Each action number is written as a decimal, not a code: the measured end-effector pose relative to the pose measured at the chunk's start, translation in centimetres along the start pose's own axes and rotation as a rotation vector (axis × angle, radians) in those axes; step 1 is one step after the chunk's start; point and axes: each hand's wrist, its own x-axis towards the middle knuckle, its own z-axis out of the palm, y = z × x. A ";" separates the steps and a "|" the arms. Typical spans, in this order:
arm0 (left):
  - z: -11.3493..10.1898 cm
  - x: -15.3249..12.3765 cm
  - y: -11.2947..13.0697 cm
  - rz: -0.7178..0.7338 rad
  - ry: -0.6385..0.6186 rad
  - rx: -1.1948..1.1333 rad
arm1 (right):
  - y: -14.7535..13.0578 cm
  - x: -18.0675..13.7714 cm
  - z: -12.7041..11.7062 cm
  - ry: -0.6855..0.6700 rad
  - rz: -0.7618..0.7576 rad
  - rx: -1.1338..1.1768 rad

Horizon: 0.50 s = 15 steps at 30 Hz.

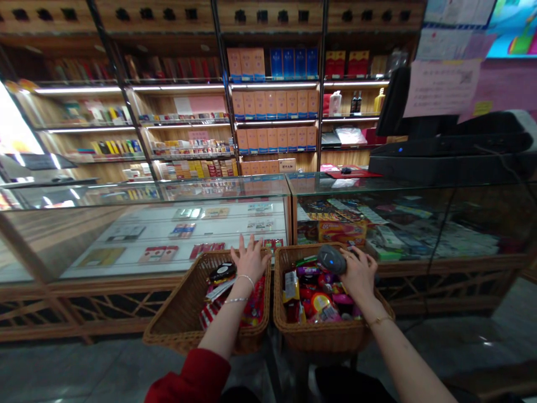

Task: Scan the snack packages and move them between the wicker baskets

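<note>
Right hand grips a grey handheld scanner over the right wicker basket of snack packets. Left hand is spread flat, empty, above the left basket. Scanner looks rigid, light, smooth plastic; best held around its handle.

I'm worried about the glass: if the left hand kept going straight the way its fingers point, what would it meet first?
Probably the glass front of the display case. The left hand is spread open over the far rim of the left basket, fingers pointing at the case. How near the glass it is, I cannot tell.
</note>
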 end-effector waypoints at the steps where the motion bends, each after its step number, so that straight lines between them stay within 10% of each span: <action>1: -0.1 0.0 0.3 0.015 -0.006 0.001 | 0.3 0.1 0.0 -0.004 0.007 -0.004; 15: 2.2 -0.1 7.5 0.277 -0.110 -0.028 | 2.7 1.1 0.0 -0.008 0.053 -0.069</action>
